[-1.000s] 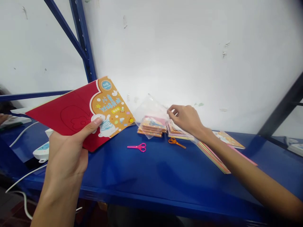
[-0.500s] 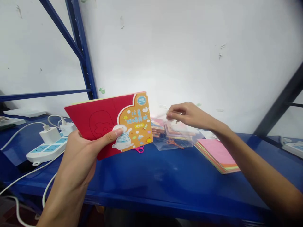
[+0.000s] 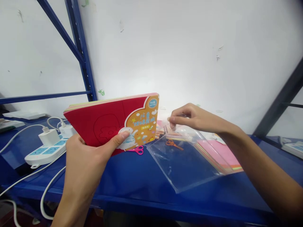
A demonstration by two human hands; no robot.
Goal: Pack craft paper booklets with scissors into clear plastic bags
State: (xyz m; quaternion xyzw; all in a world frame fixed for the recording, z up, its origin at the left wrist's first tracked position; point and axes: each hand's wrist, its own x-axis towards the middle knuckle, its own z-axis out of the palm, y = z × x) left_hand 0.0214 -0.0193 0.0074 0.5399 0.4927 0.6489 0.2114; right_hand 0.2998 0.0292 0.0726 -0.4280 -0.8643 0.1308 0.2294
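Observation:
My left hand [image 3: 94, 148] grips a thick pad of coloured paper [image 3: 104, 121], thumb across its front. The pad's top sheet is red with a line drawing, and an orange printed label with a white cartoon animal covers its right side. Between the thumb and fingers of my right hand [image 3: 187, 116] is pinched the upper edge of a clear plastic bag [image 3: 180, 167], which hangs over the table. Pink scissors [image 3: 138, 150] lie below the pad. Orange scissors [image 3: 174, 144] show behind the bag, as does a stack of pink and other coloured paper [image 3: 217, 151].
A white power strip [image 3: 46, 151] with chargers and cables stands on the blue table [image 3: 132, 179] at left. Blue rack posts [image 3: 81, 47] rise by the white wall. Several small bundles [image 3: 174, 135] lie behind the bag.
The clear bag has been pulled forward and now spreads over the table and part of the paper stack. The pad has tilted, showing more of its top edge, and shifted slightly right.

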